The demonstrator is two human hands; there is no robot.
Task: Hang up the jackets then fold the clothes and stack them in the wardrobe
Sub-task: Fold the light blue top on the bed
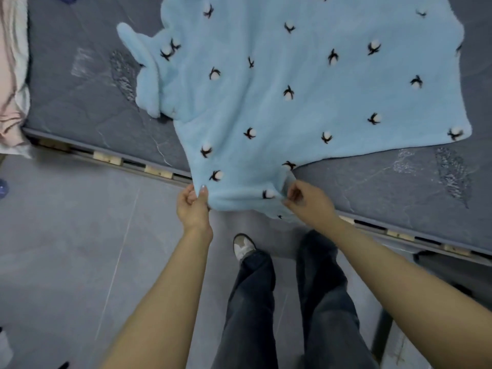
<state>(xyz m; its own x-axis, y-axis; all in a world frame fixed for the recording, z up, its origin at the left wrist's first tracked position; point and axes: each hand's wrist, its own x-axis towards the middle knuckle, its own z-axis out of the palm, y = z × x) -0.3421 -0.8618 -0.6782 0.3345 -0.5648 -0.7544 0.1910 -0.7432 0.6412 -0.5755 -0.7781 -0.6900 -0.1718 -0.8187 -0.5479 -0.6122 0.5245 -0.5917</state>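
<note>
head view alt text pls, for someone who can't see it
A person's left hand and right hand pinch the near edge of a fluffy light-blue garment dotted with white tufts, spread over a grey mattress. Pale clothes lie at far left; below are the person's dark trousers and grey floor.

Dim even light, soft blur, edges warped

both arms outstretched, left hand (193, 206) pinching (thumb up), right hand (308, 199) pinching

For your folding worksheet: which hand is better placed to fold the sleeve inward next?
Probably the left hand: it grips the fleece top on the sleeve side. The right hand would have to cross over.
</note>
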